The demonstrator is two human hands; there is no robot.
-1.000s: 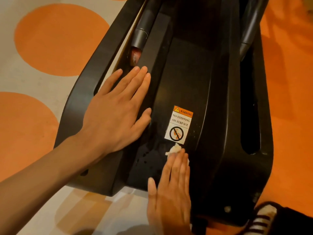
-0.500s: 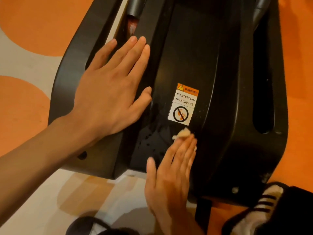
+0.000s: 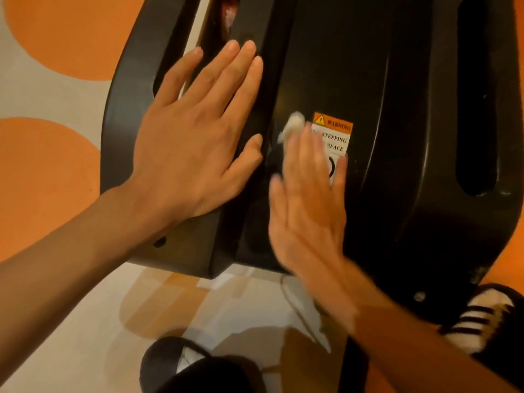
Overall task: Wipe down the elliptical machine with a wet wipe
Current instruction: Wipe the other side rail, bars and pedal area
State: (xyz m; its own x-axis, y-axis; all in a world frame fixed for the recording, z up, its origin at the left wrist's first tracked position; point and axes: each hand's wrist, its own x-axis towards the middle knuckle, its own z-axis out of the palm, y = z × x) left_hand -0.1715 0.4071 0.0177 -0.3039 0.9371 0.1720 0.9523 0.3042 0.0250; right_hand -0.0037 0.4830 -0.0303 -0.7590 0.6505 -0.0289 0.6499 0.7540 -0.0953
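Pale cream floor [image 3: 56, 321], two large orange circles [image 3: 71, 32] at left; solid orange stretch [image 3: 510, 263] at right edge; warm light, soft brownish shadows [image 3: 158, 302] near the bottom.

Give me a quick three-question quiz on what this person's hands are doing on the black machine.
1. True or false: the left hand lies flat on the black machine cover and holds nothing.
2. Where does the white wipe show? A) poking out from under the flat right hand, beside the warning sticker; B) lying on the floor; C) bunched in the left hand.
3. Fill in: the orange band at the top of the sticker reads "____".

Key: 1 true; 2 A; 3 WARNING.
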